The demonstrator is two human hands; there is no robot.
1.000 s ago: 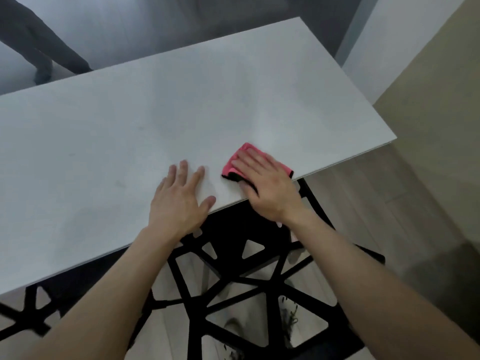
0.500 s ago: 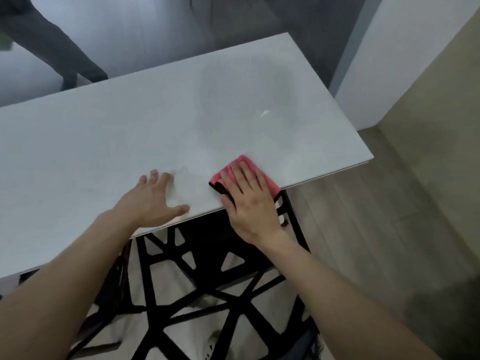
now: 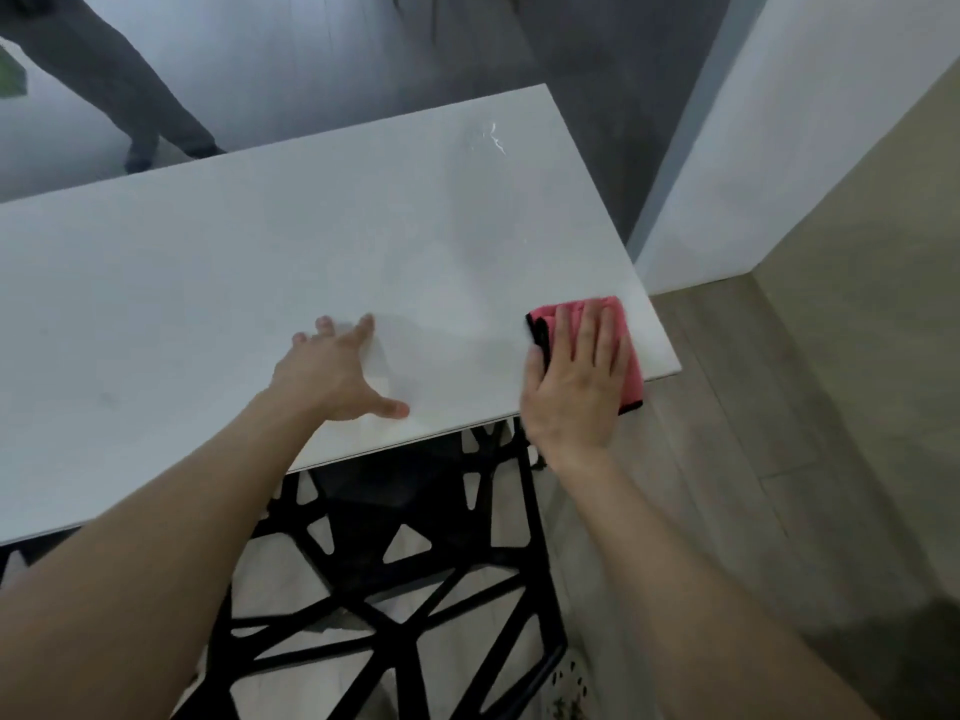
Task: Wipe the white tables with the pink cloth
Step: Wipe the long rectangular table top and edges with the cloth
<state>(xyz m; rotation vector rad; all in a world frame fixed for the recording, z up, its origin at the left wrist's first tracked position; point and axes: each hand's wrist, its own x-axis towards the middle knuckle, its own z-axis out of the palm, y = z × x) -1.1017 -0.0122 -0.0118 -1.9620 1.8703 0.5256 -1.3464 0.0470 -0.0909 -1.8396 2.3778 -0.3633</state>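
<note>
A white table (image 3: 249, 283) fills the middle of the view, its near right corner at the right. A folded pink cloth (image 3: 631, 366) with a black edge lies on that corner, slightly overhanging the front edge. My right hand (image 3: 576, 387) presses flat on the cloth with straight fingers. My left hand (image 3: 337, 371) rests flat on the tabletop to the left of the cloth, fingers spread, thumb near the front edge.
A black open-lattice frame (image 3: 395, 563) stands under the table's front edge. Another person's legs (image 3: 130, 90) are on the floor beyond the far left edge. A white wall (image 3: 779, 148) and a beige wall (image 3: 872, 304) close in on the right, with wood floor between.
My right hand has slid the pink cloth rightward along the front edge to the table's right corner. My left hand stays flat on the table, now farther from the cloth.
</note>
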